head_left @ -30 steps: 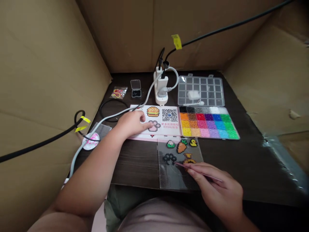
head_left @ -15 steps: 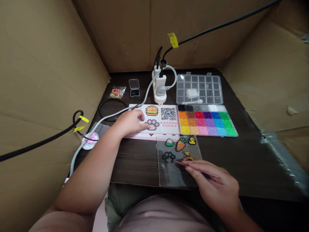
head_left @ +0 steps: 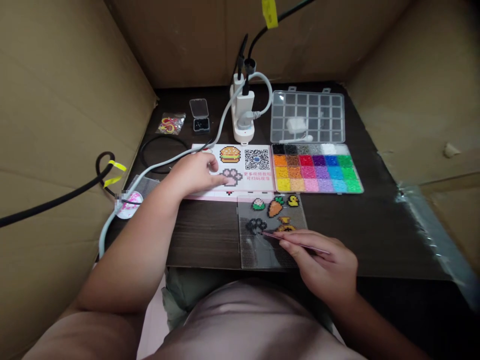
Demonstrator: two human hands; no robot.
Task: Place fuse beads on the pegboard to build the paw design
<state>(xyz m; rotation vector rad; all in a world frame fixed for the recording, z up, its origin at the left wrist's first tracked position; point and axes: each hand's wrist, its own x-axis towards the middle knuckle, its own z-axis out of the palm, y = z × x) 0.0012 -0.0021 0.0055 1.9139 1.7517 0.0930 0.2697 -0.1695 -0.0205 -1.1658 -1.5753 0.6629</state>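
My left hand (head_left: 197, 172) rests on a printed pattern sheet (head_left: 258, 186), fingers apart. Its thumb points at a grey-pink paw picture (head_left: 232, 178), below a burger picture (head_left: 230, 154). Pink tweezers (head_left: 300, 243) are pinched in my right hand (head_left: 328, 265). Their tip is by a paw outline of black beads (head_left: 256, 225) on a clear pegboard (head_left: 249, 257); whether a bead sits between the tips is too small to tell. On the same board are a bead carrot (head_left: 276, 206), a yellow duck (head_left: 293, 201), a green-and-white piece (head_left: 258, 204) and a yellow-brown piece (head_left: 285, 223) partly behind my fingers.
Right of the sheet lies a sorted bead box (head_left: 318, 168), its clear lid (head_left: 326, 117) opened back. A power strip (head_left: 243, 112) with cables stands behind the sheet. Further left are a small black-bead box (head_left: 201, 124), a plastic bag (head_left: 170, 123) and a white-pink oval (head_left: 129, 205). Cardboard walls surround the table.
The whole view has shifted, so the table sits higher in the picture. The tweezers' tip has moved slightly left along the black paw outline. My left hand stays on the sheet.
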